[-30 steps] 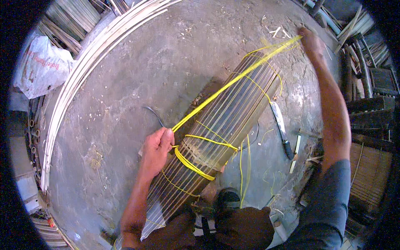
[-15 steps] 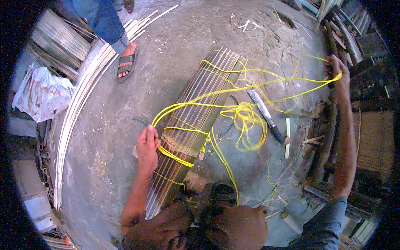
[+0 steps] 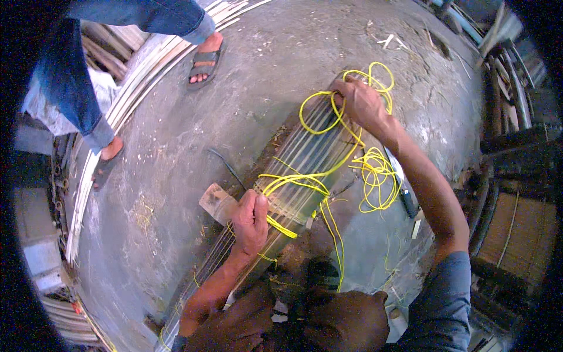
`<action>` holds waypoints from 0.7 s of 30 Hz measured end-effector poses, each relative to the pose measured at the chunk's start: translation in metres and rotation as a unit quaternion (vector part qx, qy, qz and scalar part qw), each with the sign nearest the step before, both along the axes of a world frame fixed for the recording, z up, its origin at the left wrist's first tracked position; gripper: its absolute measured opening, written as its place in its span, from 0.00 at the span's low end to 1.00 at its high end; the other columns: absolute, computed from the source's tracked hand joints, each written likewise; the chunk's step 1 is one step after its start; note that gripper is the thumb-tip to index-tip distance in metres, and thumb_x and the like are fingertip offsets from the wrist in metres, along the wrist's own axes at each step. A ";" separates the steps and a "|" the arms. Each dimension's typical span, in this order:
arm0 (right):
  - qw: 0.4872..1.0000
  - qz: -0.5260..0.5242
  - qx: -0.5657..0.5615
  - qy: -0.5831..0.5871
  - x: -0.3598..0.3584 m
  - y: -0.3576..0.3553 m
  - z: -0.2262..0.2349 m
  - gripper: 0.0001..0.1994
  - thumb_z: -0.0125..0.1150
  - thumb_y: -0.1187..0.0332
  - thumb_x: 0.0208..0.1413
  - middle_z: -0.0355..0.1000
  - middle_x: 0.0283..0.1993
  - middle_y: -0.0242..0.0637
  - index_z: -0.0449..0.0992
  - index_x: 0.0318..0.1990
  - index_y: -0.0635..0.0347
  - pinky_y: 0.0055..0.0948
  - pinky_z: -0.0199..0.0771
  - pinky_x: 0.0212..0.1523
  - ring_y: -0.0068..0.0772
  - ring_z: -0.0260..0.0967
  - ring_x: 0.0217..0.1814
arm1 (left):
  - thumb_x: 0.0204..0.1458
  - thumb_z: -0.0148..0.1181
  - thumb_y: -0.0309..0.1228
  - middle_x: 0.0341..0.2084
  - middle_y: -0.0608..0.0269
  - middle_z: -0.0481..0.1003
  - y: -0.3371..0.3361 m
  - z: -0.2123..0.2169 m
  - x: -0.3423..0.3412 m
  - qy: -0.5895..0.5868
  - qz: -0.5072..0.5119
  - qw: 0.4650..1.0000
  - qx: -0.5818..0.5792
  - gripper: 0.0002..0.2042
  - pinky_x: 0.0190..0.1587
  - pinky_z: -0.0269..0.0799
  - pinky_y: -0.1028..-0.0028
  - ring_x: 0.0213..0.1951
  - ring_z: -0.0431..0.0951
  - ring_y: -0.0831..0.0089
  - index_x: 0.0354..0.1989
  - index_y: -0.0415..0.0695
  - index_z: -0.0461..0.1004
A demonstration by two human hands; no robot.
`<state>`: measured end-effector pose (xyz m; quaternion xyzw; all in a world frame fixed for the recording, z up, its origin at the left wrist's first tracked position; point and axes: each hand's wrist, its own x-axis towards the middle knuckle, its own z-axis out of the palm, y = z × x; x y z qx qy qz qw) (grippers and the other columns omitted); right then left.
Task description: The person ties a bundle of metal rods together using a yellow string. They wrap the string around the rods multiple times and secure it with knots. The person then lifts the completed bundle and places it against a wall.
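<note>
Head view. Item: slatted bundle (image 3: 321,149), over the floor (image 3: 170,176); long axis slanting from my lower left to the far upper right. Item: yellow cord (image 3: 335,171), slack, running from my left hand along the bundle toward its far end. Left hand (image 3: 251,218): thumb and fingers pinched on the cord, at the bundle's left edge, just beside the wound yellow bands (image 3: 282,227); the nearer of my two to them. Right hand (image 3: 362,104): fingers curled about loose loops of the same cord, above the far end. Item: loose yellow coil (image 3: 377,179), right of the bundle, near a knife (image 3: 409,202).
</note>
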<state>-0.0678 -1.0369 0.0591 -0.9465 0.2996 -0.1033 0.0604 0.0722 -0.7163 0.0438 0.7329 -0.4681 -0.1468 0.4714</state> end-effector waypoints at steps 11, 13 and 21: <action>0.930 -0.273 -0.183 0.163 -0.112 -0.238 -0.046 0.14 0.54 0.60 0.53 0.74 0.43 0.53 0.75 0.40 0.62 0.46 0.74 0.43 0.52 0.73 0.47 | 0.57 0.52 0.25 0.17 0.56 0.59 -0.009 0.002 -0.003 0.025 -0.042 0.999 -0.016 0.11 0.23 0.57 0.63 0.19 0.62 0.59 0.22 0.39 0.61; 0.886 -0.398 -0.143 0.188 -0.234 -0.259 -0.055 0.17 0.52 0.57 0.55 0.73 0.46 0.53 0.74 0.43 0.62 0.47 0.72 0.47 0.54 0.71 0.50 | 0.57 0.52 0.25 0.17 0.55 0.59 -0.011 -0.005 -0.011 0.067 -0.062 0.995 -0.031 0.11 0.23 0.57 0.63 0.19 0.62 0.58 0.23 0.38 0.61; 0.900 -0.361 0.241 0.031 -0.361 -0.004 -0.057 0.18 0.60 0.59 0.55 0.75 0.36 0.50 0.75 0.48 0.63 0.38 0.74 0.33 0.40 0.75 0.33 | 0.63 0.46 0.32 0.16 0.67 0.57 0.004 0.005 0.015 0.166 0.079 0.983 -0.014 0.15 0.23 0.55 0.72 0.21 0.58 0.77 0.23 0.41 0.60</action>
